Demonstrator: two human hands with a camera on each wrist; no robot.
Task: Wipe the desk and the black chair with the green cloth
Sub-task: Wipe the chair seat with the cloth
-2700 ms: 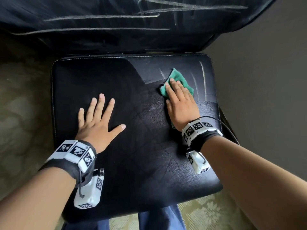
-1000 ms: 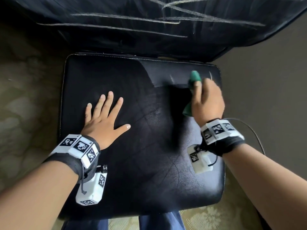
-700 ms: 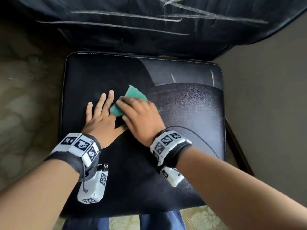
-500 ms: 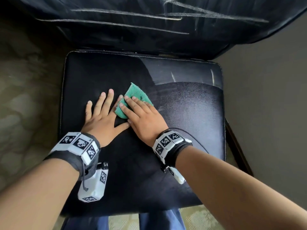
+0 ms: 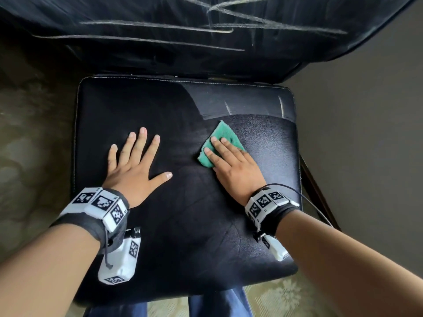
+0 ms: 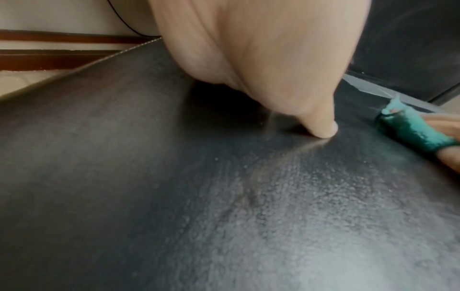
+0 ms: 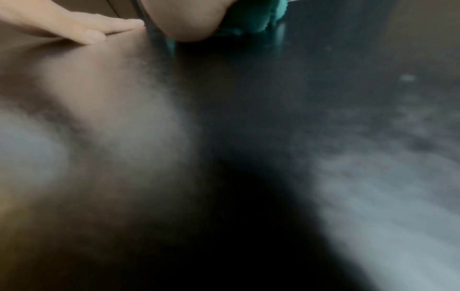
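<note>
The black chair seat (image 5: 183, 225) fills the head view, its backrest (image 5: 160, 42) streaked with pale scratch lines. My right hand (image 5: 231, 165) lies flat with straight fingers pressing the green cloth (image 5: 225, 139) onto the seat, right of centre. The cloth (image 6: 413, 132) shows at the right edge of the left wrist view and as a green bunch (image 7: 251, 21) under the palm in the right wrist view. My left hand (image 5: 135, 163) rests flat on the seat with its fingers spread, left of the cloth and apart from it. A dusty grey patch (image 5: 240, 101) remains at the seat's back right.
A patterned floor (image 5: 27, 133) lies left of the chair and a plain grey floor (image 5: 366, 133) to its right. A brown wooden chair leg (image 5: 320, 193) shows past the seat's right edge. Blue trousers (image 5: 219, 303) appear below the front edge.
My right hand slid the cloth rightward from beside my left hand toward the seat's right half. The left hand has stayed flat in place.
</note>
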